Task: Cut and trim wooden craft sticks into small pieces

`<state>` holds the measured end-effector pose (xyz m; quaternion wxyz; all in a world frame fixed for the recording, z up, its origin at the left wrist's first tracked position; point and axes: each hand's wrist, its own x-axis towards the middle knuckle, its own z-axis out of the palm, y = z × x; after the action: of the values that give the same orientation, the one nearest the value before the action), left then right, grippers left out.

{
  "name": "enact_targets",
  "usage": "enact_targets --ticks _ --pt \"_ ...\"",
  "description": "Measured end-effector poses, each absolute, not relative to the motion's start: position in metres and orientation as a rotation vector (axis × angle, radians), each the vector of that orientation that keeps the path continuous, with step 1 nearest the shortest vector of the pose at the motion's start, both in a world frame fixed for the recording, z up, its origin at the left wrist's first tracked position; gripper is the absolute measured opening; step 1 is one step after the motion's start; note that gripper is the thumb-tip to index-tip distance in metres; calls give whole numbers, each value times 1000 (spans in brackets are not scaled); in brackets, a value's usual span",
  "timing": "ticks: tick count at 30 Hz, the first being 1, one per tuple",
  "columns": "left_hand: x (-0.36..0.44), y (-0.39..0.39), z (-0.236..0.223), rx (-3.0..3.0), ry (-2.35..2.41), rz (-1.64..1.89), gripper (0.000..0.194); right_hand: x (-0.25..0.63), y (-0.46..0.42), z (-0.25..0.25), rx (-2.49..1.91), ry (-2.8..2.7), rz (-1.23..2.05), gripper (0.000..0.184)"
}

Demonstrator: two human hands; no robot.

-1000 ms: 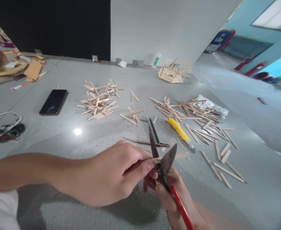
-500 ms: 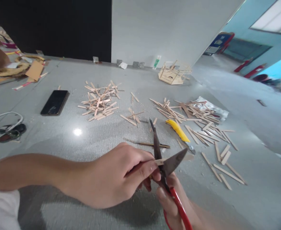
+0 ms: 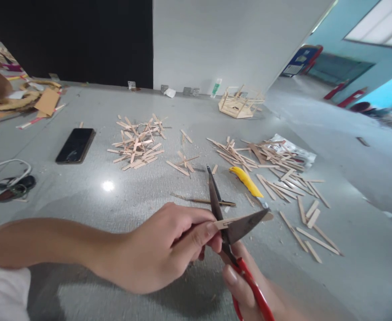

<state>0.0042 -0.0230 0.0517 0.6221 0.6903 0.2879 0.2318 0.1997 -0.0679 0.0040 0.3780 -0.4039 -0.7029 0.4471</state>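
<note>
Between the thumb and fingers of my left hand [image 3: 169,245] a wooden craft stick [image 3: 223,224] is pinched, its far end pointing right. My right hand [image 3: 246,285] is wrapped around the red handles of a pair of scissors [image 3: 246,227]. The scissor blades are spread, with the stick lying between them close to the pivot. Part of the stick is covered by the nearer blade. Just beyond the blades lie a dark pen [image 3: 214,185], a thin pencil-like stick [image 3: 202,201] and a yellow utility knife [image 3: 246,182].
Loose craft sticks form a pile [image 3: 137,145] at left centre and another [image 3: 279,156] on the right, beside a white plastic packet [image 3: 294,149]. A small stick frame [image 3: 236,107] stands at the back. A phone [image 3: 75,146] and a white cable [image 3: 25,162] lie on the left.
The scissor blades have spread wider around the stick, and the right hand's thumb has shifted on the handle. The view has moved slightly; my left hand keeps its pinch.
</note>
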Motion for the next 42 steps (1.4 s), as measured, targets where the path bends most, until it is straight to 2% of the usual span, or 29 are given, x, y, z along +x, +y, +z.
enact_targets --ticks 7,11,18,23,29,35,42 --pt "-1 -21 62 1687 702 626 38 201 -68 3 -928 -1756 1256 50" --pt "-3 -20 66 1746 700 521 38 212 -70 -9 -852 -1798 1190 41" --pt "-2 -20 65 1763 708 479 38 218 -70 -6 -914 -1821 1178 44" --pt "-1 -21 64 1772 715 489 39 220 -73 -11 -903 -1842 1143 36" --pt "1 -22 60 1767 718 489 37 220 -74 -17 -968 -1833 1131 41" --pt "2 -21 57 1766 704 498 38 207 -71 -2 -1015 -1811 1086 48" --pt "2 -20 56 1807 697 510 33 195 -70 0 -972 -1709 1175 44"
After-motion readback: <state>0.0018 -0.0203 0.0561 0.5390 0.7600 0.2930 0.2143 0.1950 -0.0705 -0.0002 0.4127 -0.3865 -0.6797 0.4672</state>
